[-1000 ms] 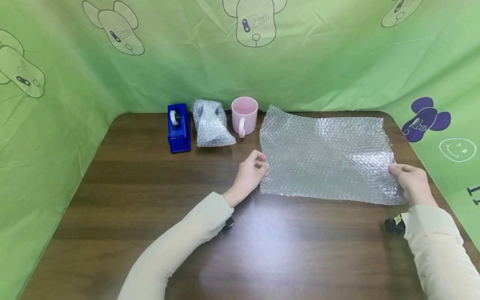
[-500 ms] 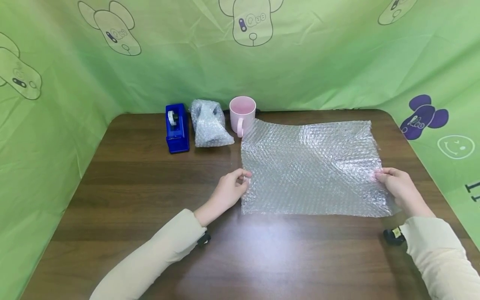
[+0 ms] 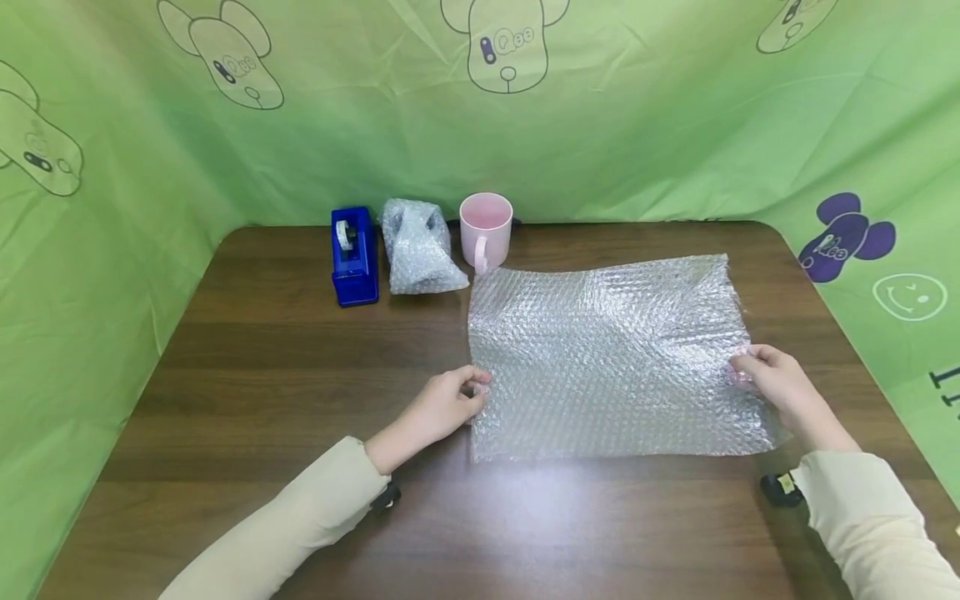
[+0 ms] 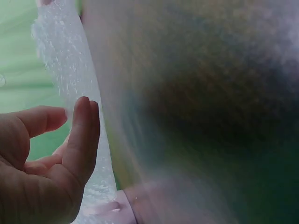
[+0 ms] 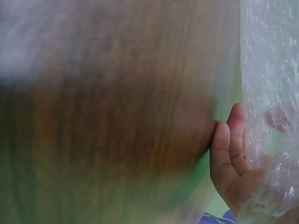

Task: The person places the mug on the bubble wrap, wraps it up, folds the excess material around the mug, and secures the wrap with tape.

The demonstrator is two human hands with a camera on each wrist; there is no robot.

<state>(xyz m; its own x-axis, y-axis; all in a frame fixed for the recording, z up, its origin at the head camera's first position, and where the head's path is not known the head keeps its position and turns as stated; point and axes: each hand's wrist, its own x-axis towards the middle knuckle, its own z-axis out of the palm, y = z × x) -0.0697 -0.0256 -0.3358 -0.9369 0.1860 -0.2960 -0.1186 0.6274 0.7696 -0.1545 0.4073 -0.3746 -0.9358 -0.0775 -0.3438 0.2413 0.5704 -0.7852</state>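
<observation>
A clear sheet of bubble wrap (image 3: 607,367) lies spread low over the wooden table, its far left corner overlapping the foot of a pink mug (image 3: 485,229). My left hand (image 3: 438,407) pinches the sheet's left edge between thumb and fingers. On the opposite side, my right hand (image 3: 783,392) grips the right edge, with part of the film covering its fingertips. In the left wrist view, the thumb and forefinger meet at the bubble wrap (image 4: 65,51). The right wrist view has bubble wrap (image 5: 271,60) hanging over the palm, while other fingers (image 5: 220,144) stay straight below it.
A blue tape dispenser (image 3: 356,258) with a roll of tape stands at the back left of the table (image 3: 285,400). Between it and the mug sits a bundle wrapped in bubble wrap (image 3: 422,250). Green printed cloth (image 3: 360,125) rises behind and along both sides.
Both hands have drawn the bubble wrap sheet toward the person and to the left. The mug, the wrapped bundle and the tape dispenser have stayed in place.
</observation>
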